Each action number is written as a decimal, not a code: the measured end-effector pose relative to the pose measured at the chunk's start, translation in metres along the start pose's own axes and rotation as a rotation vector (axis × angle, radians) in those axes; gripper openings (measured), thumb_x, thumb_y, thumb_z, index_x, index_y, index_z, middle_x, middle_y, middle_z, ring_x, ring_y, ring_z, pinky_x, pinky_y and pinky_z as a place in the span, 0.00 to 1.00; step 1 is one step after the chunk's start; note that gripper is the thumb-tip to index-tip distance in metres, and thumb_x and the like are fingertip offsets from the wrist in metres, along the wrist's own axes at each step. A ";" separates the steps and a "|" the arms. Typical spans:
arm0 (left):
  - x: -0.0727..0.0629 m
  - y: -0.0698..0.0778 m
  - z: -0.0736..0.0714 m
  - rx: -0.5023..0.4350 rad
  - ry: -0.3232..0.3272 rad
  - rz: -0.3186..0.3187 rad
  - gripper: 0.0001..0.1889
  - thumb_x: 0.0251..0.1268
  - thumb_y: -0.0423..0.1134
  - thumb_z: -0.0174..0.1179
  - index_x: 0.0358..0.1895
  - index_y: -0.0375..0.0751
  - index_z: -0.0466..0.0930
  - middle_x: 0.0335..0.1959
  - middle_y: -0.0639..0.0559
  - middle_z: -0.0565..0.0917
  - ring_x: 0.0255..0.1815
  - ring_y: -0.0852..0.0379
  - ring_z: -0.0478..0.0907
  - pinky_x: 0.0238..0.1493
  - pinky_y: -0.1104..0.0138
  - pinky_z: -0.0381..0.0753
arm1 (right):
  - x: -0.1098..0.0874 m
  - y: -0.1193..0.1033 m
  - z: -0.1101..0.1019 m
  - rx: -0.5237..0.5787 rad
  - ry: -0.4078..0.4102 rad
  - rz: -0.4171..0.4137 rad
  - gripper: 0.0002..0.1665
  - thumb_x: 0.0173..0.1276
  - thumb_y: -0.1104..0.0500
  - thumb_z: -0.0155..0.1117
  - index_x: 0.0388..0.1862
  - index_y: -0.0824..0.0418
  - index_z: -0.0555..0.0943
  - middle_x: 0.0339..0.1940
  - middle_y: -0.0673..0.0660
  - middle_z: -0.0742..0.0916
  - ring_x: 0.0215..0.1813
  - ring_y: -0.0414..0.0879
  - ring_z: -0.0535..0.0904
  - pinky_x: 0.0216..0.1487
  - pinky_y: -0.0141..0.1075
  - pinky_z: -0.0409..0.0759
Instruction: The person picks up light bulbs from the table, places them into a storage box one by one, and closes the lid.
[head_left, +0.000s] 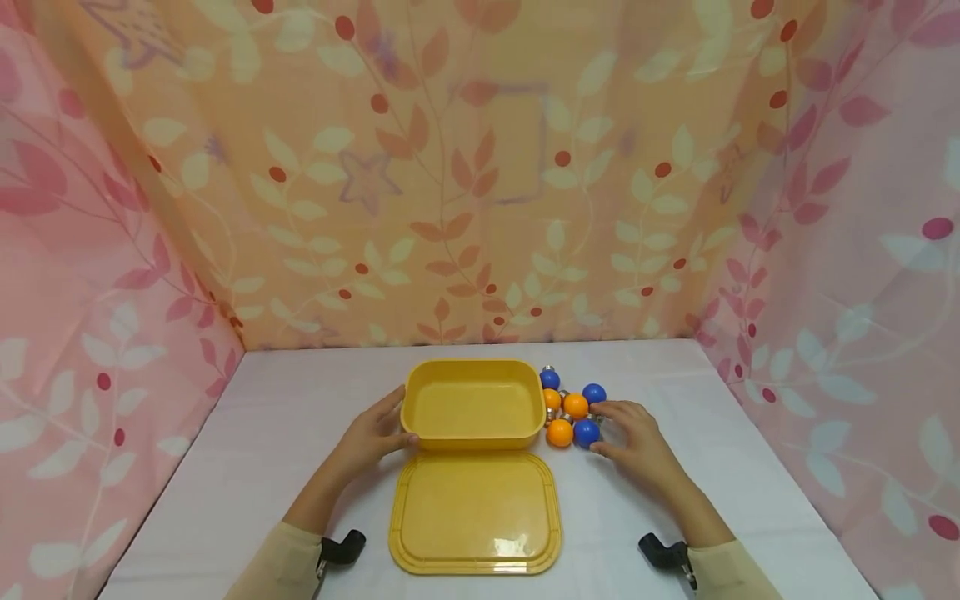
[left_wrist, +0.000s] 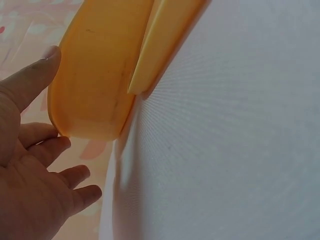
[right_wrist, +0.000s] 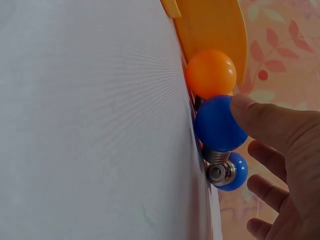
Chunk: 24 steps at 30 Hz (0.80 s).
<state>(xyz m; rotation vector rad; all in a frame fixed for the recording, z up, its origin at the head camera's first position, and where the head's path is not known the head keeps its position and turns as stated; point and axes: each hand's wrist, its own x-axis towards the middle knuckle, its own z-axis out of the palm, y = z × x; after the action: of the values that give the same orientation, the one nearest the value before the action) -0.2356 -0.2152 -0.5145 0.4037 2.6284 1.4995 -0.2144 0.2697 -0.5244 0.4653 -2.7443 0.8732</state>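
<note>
An open yellow plastic box (head_left: 472, 443) stands on the table, its lid (head_left: 476, 512) lying flat in front. At the box's left end is my left hand (head_left: 372, 433), the thumb touching near the front corner and a fingertip at the side; the other fingers are loosely spread in the left wrist view. Orange and blue light bulbs with metal screw bases cluster against the box's right side. My right hand (head_left: 633, 437) is beside them. Its thumb touches the front blue bulb (right_wrist: 220, 124), and its fingers extend past a second blue bulb (right_wrist: 240, 172). An orange bulb (head_left: 559, 432) sits alongside.
White cloth covers the table (head_left: 225, 467). A patterned orange curtain (head_left: 450, 208) hangs behind, with pink patterned cloth (head_left: 90, 333) on both sides. Black wrist devices (head_left: 343, 547) are worn on both arms.
</note>
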 end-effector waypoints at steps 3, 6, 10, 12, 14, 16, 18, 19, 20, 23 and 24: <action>-0.001 0.000 0.001 0.012 -0.008 0.006 0.54 0.53 0.57 0.77 0.82 0.51 0.56 0.83 0.50 0.58 0.84 0.41 0.50 0.81 0.40 0.49 | 0.000 0.001 0.004 -0.030 -0.020 0.010 0.37 0.57 0.53 0.83 0.66 0.54 0.81 0.63 0.58 0.83 0.68 0.60 0.72 0.72 0.67 0.64; 0.000 -0.001 0.001 -0.001 -0.005 0.020 0.54 0.53 0.57 0.77 0.82 0.52 0.56 0.83 0.50 0.58 0.84 0.42 0.50 0.81 0.40 0.50 | 0.002 0.002 0.007 -0.049 -0.018 -0.007 0.36 0.56 0.54 0.83 0.65 0.55 0.82 0.62 0.59 0.83 0.67 0.60 0.72 0.71 0.66 0.65; 0.001 -0.001 0.001 -0.043 -0.007 0.017 0.53 0.54 0.56 0.77 0.82 0.56 0.56 0.83 0.55 0.58 0.84 0.44 0.49 0.81 0.40 0.49 | 0.005 0.003 0.008 -0.060 -0.009 -0.019 0.34 0.56 0.55 0.83 0.63 0.56 0.83 0.60 0.58 0.84 0.65 0.60 0.73 0.70 0.64 0.66; 0.001 -0.001 0.000 -0.048 -0.012 0.011 0.53 0.54 0.56 0.77 0.82 0.57 0.56 0.83 0.56 0.57 0.84 0.45 0.49 0.81 0.41 0.49 | 0.005 0.004 0.009 -0.062 -0.013 -0.010 0.34 0.56 0.53 0.83 0.63 0.56 0.84 0.60 0.58 0.84 0.65 0.59 0.74 0.70 0.63 0.67; 0.002 0.000 -0.001 -0.047 -0.013 0.013 0.53 0.54 0.55 0.77 0.82 0.57 0.56 0.83 0.57 0.57 0.84 0.46 0.49 0.82 0.41 0.49 | 0.005 0.004 0.009 -0.060 -0.010 -0.006 0.34 0.57 0.52 0.83 0.62 0.56 0.84 0.60 0.57 0.84 0.65 0.59 0.74 0.69 0.62 0.67; 0.002 0.001 -0.001 -0.039 -0.006 0.002 0.53 0.54 0.56 0.77 0.82 0.56 0.57 0.83 0.55 0.58 0.84 0.45 0.50 0.82 0.42 0.49 | 0.005 0.004 0.009 -0.062 -0.009 -0.001 0.33 0.57 0.51 0.83 0.62 0.55 0.84 0.60 0.57 0.84 0.64 0.59 0.74 0.69 0.62 0.68; 0.002 0.002 -0.001 -0.021 -0.006 -0.008 0.54 0.53 0.58 0.77 0.82 0.55 0.56 0.83 0.54 0.58 0.84 0.44 0.50 0.81 0.41 0.50 | 0.005 0.004 0.010 -0.074 -0.004 -0.007 0.33 0.56 0.50 0.83 0.61 0.54 0.85 0.58 0.57 0.85 0.63 0.58 0.75 0.68 0.61 0.69; 0.001 0.003 -0.001 -0.016 -0.005 -0.013 0.54 0.53 0.58 0.77 0.82 0.55 0.56 0.83 0.53 0.58 0.84 0.43 0.50 0.81 0.41 0.50 | 0.005 0.004 0.010 -0.081 -0.001 -0.011 0.32 0.56 0.50 0.84 0.60 0.54 0.86 0.57 0.57 0.85 0.62 0.58 0.75 0.68 0.61 0.69; 0.000 0.003 0.000 -0.012 -0.004 -0.022 0.54 0.52 0.58 0.77 0.82 0.55 0.57 0.83 0.53 0.58 0.84 0.44 0.50 0.81 0.42 0.50 | 0.005 0.004 0.010 -0.084 -0.002 -0.009 0.31 0.56 0.50 0.84 0.59 0.54 0.86 0.56 0.56 0.85 0.61 0.58 0.75 0.67 0.60 0.69; -0.001 0.002 0.000 -0.014 -0.006 -0.019 0.54 0.53 0.57 0.77 0.82 0.54 0.57 0.83 0.53 0.58 0.84 0.44 0.50 0.82 0.43 0.50 | 0.004 0.004 0.011 -0.095 0.008 -0.018 0.29 0.56 0.50 0.83 0.57 0.53 0.86 0.53 0.54 0.86 0.59 0.56 0.76 0.66 0.59 0.68; -0.001 0.002 0.000 -0.020 -0.005 -0.015 0.53 0.54 0.56 0.77 0.82 0.55 0.57 0.83 0.54 0.58 0.84 0.45 0.50 0.82 0.43 0.50 | 0.004 0.004 0.011 -0.092 0.016 -0.026 0.29 0.56 0.50 0.83 0.57 0.53 0.87 0.52 0.54 0.86 0.59 0.55 0.76 0.66 0.57 0.68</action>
<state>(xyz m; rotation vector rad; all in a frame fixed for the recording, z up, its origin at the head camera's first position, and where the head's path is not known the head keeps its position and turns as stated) -0.2346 -0.2142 -0.5130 0.3853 2.6040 1.5172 -0.2207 0.2654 -0.5338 0.4726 -2.7431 0.7380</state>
